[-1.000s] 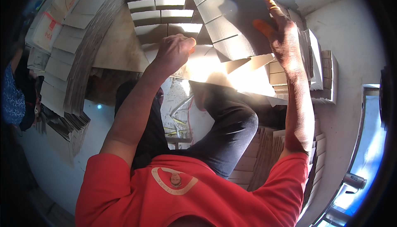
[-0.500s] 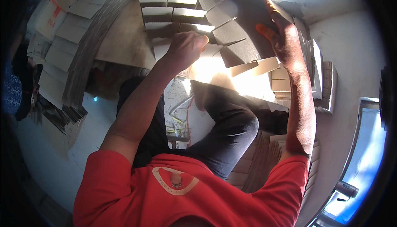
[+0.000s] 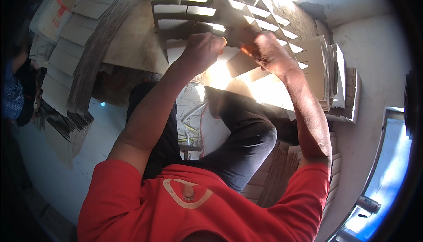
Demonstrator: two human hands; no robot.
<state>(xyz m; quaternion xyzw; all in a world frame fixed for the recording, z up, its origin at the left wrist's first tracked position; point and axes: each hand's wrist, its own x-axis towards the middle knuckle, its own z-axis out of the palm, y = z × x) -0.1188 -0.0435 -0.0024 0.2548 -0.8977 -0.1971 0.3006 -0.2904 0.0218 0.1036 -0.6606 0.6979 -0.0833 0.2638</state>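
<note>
Up front, both hands meet on one slotted cardboard strip [image 3: 240,61], held tilted above the lap, just before the rows of upright cardboard dividers [image 3: 189,10]. The left hand [image 3: 200,52] is curled shut around the strip's near end; the right hand [image 3: 264,50] pinches its other end, probably so the slots stay lined up. A flat cardboard stack [image 3: 321,70] sits near the right arm, within easy reach. More folded cardboard pieces [image 3: 66,65] fan out on the left. The person sits with knees bent.

floor [image 3: 57,176]: pale, bare | cardboard stacks [image 3: 66,61] left | flat cardboard pile [image 3: 335,79] right
</note>
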